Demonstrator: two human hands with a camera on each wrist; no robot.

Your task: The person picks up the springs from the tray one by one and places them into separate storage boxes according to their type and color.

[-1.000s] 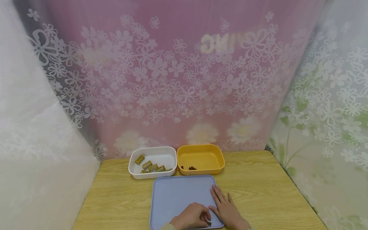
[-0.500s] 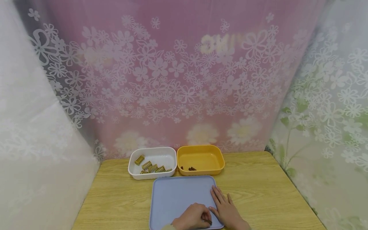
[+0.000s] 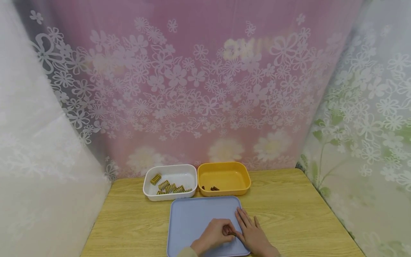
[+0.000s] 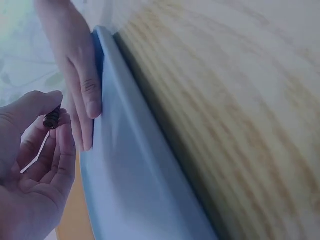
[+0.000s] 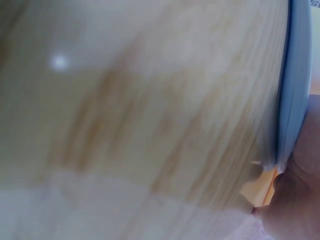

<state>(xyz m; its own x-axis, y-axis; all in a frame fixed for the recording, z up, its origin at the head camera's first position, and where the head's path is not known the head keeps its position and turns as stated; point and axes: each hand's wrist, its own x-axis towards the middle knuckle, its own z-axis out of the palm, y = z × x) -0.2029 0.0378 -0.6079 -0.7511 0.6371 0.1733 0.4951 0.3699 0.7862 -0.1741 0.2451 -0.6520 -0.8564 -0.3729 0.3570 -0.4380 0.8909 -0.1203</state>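
Note:
A small dark coil spring (image 3: 231, 234) is pinched between the thumb and fingers of my left hand (image 3: 214, 233), over the right part of the blue-grey tray (image 3: 196, 214). The left wrist view shows the spring (image 4: 51, 119) end-on at the fingertips of my left hand (image 4: 40, 170). My right hand (image 3: 253, 235) rests with straight fingers on the tray's right rim, close beside the spring. In the right wrist view only part of my right hand (image 5: 295, 205) shows, against the tray's edge (image 5: 295, 85).
Behind the tray stands a white bin (image 3: 179, 170) with several yellow-and-dark springs (image 3: 170, 187). Beside it, a yellow bin (image 3: 228, 175) holds a few small dark pieces (image 3: 215, 188). All sit on a wood-grain table (image 3: 289, 207), with a flowered curtain (image 3: 205, 89) behind.
My left hand, with the spring in its grip, has moved up and away from the tray's front right corner. The right hand has stayed in place.

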